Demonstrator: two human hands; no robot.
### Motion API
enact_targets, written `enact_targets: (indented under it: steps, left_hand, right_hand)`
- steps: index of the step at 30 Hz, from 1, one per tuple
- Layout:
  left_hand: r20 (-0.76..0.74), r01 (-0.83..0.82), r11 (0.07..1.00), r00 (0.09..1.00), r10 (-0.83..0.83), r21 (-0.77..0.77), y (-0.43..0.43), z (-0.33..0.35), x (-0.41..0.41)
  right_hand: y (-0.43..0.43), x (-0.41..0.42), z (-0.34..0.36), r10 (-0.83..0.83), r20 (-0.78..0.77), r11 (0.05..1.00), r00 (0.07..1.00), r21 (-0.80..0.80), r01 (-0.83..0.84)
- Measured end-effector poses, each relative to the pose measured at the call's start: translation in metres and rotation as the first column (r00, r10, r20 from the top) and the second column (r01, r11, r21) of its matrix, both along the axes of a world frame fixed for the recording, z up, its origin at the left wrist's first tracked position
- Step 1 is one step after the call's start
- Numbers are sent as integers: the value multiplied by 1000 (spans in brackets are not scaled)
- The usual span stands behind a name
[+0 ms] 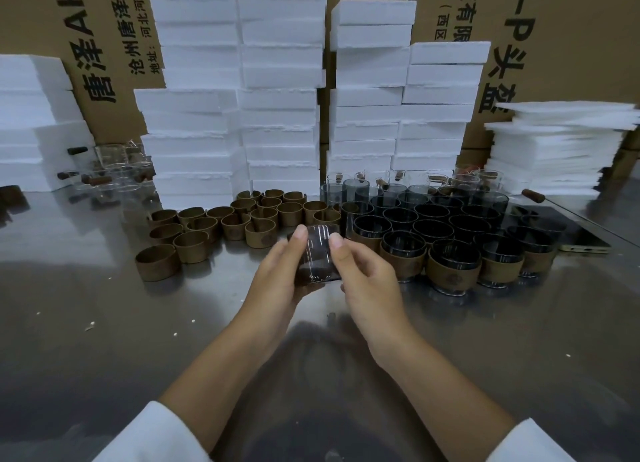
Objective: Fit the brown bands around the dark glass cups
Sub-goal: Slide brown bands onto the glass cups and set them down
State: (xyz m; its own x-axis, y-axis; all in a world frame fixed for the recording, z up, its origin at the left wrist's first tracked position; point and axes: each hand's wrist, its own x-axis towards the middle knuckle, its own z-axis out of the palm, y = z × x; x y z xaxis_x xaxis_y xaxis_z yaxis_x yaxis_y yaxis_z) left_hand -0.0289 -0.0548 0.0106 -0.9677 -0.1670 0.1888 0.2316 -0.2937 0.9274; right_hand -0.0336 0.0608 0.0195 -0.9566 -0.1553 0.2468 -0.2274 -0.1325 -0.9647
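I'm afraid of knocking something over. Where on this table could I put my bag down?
Bare metal table lies near-left, in front of the loose brown bands, and near-right, in front of the banded cups. Farther back it is crowded: bands, dark cups, then foam stacks.

A grey metal table fills the lower part of the view, and its polished top gives back dull, blurred reflections. A few white crumbs lie scattered on its left part. Along the far edge stand tall stacks of white foam blocks. A lower stack sits at the far left, and a pile of thin white foam sheets at the right. Behind them, brown cardboard boxes printed with large black Chinese characters close off the back like a wall. The light is dim and even.
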Motion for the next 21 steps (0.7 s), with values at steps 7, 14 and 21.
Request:
enact_targets:
  steps: [7,14,21]
  left_hand:
    - [-80,80,994,993,-86,-77,5,1,2]
    - [-28,51,998,998,-52,-21,-2,0,5]
    - [-58,155,986,987,-152,54,-4,3,7]
  right_hand:
    - [-4,1,-4,93,-30,996,995,20,-92]
    - [-4,1,-3,65,-36,998,997,21,-64]
    - [5,2,3,206,87,966,975,-177,-189]
